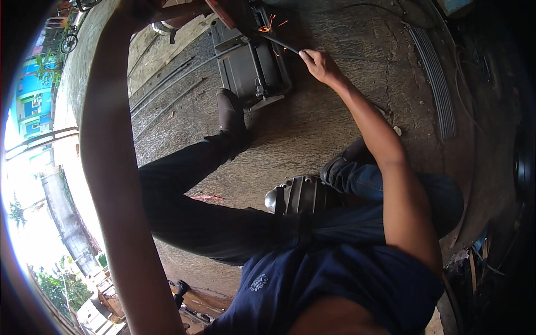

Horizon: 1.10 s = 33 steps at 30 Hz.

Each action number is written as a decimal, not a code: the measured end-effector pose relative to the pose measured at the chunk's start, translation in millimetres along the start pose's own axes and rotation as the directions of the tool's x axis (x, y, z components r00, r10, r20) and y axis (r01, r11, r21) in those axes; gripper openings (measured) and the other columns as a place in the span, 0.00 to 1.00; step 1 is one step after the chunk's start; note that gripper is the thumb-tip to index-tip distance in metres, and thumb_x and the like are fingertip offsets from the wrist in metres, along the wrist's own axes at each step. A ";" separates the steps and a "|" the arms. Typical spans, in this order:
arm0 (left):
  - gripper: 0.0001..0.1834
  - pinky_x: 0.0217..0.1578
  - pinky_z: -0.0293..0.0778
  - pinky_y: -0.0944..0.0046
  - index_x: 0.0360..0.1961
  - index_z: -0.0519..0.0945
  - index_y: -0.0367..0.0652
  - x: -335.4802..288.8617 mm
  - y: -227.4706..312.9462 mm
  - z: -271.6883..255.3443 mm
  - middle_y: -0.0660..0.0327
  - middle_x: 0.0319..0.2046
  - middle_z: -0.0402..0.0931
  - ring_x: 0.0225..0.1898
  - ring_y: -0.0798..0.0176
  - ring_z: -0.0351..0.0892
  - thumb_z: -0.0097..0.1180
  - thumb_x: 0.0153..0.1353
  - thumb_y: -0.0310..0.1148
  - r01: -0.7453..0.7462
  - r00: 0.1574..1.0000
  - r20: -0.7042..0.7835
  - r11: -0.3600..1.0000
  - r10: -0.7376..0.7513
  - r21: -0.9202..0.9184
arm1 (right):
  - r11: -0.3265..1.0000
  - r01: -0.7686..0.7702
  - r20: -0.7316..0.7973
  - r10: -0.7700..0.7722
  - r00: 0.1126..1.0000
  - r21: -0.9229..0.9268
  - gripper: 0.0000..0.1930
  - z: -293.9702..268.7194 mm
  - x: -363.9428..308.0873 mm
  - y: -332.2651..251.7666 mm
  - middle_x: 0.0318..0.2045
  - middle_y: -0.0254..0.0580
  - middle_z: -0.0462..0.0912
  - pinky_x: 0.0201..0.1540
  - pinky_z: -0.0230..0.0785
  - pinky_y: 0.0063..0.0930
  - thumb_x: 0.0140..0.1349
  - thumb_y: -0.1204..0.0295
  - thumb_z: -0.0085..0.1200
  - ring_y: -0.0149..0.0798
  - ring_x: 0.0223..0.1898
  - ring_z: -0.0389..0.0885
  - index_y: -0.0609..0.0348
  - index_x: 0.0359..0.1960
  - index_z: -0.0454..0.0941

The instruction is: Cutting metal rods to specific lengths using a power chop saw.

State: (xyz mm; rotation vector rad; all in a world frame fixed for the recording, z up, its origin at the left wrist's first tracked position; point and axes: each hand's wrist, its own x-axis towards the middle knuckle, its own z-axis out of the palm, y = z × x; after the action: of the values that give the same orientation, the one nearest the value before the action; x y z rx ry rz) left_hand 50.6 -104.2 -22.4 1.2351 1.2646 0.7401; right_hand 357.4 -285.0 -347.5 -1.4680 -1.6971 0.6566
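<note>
My right hand (320, 65) is closed round a thin dark metal rod (286, 46). The rod's far end meets a cut-off saw, where orange sparks (267, 28) fly. The saw's grey base (240, 73) lies on the floor ahead of me, with a clamp screw (257, 66) along it. A reddish-orange part of the saw (223, 12) runs out of the top edge. My left arm (111, 128) reaches up the left side to the top edge; my left hand (137, 12) is dark and cut off there, its fingers hidden.
Long thin rods (167, 84) lie on the worn floor left of the saw. A bundle of grey bars (434, 84) lies at right. My boot (230, 109) is close to the saw base. A ribbed metal housing (304, 192) stands between my legs, near a red strip (207, 197).
</note>
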 end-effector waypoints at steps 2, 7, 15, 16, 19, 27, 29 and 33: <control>0.15 0.25 0.71 0.63 0.31 0.78 0.42 2.1 -1.8 -3.4 0.60 0.20 0.71 0.22 0.62 0.71 0.50 0.60 0.43 0.001 1.000 0.000 1.000 -0.001 -0.031 | 0.999 0.021 -0.002 -0.021 1.000 -0.038 0.17 -1.3 -0.9 0.7 0.27 0.55 0.81 0.30 0.73 0.37 0.65 0.61 0.51 0.55 0.31 0.81 0.68 0.35 0.79; 0.16 0.25 0.71 0.62 0.33 0.78 0.42 4.7 -1.9 -2.8 0.60 0.22 0.72 0.23 0.62 0.71 0.48 0.61 0.43 -0.029 1.000 -0.006 0.999 0.029 0.029 | 0.959 0.245 -0.188 -0.269 0.944 -0.142 0.13 -3.5 2.0 7.2 0.29 0.51 0.83 0.34 0.75 0.37 0.60 0.66 0.58 0.52 0.31 0.82 0.66 0.33 0.80; 0.16 0.26 0.74 0.61 0.37 0.79 0.42 -2.2 -0.9 1.2 0.60 0.24 0.73 0.24 0.62 0.73 0.46 0.62 0.43 0.004 1.000 -0.022 1.000 -0.005 -0.020 | 0.959 0.237 -0.195 -0.265 0.944 -0.153 0.13 -5.6 7.4 0.8 0.29 0.49 0.82 0.34 0.76 0.36 0.58 0.66 0.59 0.50 0.32 0.82 0.66 0.34 0.81; 0.16 0.26 0.74 0.61 0.38 0.79 0.43 -2.1 -1.0 1.0 0.60 0.24 0.73 0.24 0.62 0.73 0.46 0.62 0.43 0.019 1.000 -0.012 1.000 -0.019 -0.024 | 0.952 0.250 -0.193 -0.283 0.940 -0.176 0.13 -5.7 7.2 -1.3 0.28 0.48 0.82 0.33 0.75 0.35 0.58 0.66 0.59 0.50 0.31 0.82 0.66 0.34 0.81; 0.17 0.24 0.74 0.61 0.37 0.79 0.43 -0.2 -1.3 1.4 0.60 0.23 0.73 0.23 0.62 0.72 0.46 0.61 0.44 -0.042 0.999 0.032 0.996 0.040 0.074 | 0.947 0.235 -0.165 -0.273 0.948 -0.217 0.12 -7.1 5.6 -6.3 0.27 0.47 0.80 0.31 0.74 0.36 0.60 0.67 0.57 0.50 0.28 0.80 0.66 0.36 0.81; 0.13 0.21 0.71 0.64 0.30 0.78 0.44 3.2 -3.8 -3.2 0.62 0.19 0.71 0.19 0.62 0.70 0.46 0.61 0.41 -0.013 1.000 0.007 0.999 0.013 -0.041 | 0.934 0.240 -0.186 -0.293 0.938 -0.264 0.11 -10.5 4.2 -11.1 0.28 0.45 0.80 0.31 0.74 0.36 0.61 0.68 0.55 0.49 0.28 0.80 0.64 0.37 0.80; 0.13 0.21 0.71 0.64 0.28 0.78 0.44 4.3 -4.0 -4.3 0.62 0.17 0.71 0.19 0.63 0.70 0.46 0.61 0.40 -0.003 0.999 0.039 0.996 0.006 -0.090 | 0.927 0.246 -0.197 -0.307 0.931 -0.282 0.11 -10.2 4.2 -12.4 0.28 0.44 0.80 0.31 0.74 0.36 0.60 0.68 0.55 0.48 0.28 0.80 0.63 0.37 0.81; 0.13 0.20 0.71 0.62 0.25 0.77 0.45 1.4 -1.8 -0.2 0.63 0.16 0.70 0.18 0.62 0.69 0.47 0.60 0.40 -0.020 1.000 0.011 0.998 0.021 -0.067 | 0.918 0.228 -0.207 -0.304 0.930 -0.323 0.10 -9.5 4.2 -15.8 0.28 0.43 0.79 0.31 0.74 0.36 0.60 0.68 0.55 0.48 0.29 0.80 0.63 0.37 0.80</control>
State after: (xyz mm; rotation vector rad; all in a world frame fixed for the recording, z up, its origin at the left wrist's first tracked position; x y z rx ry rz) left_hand 50.4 -103.2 -24.5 1.1983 1.2101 0.7827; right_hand 356.1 -285.0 -328.6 -1.4087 -1.8004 0.0619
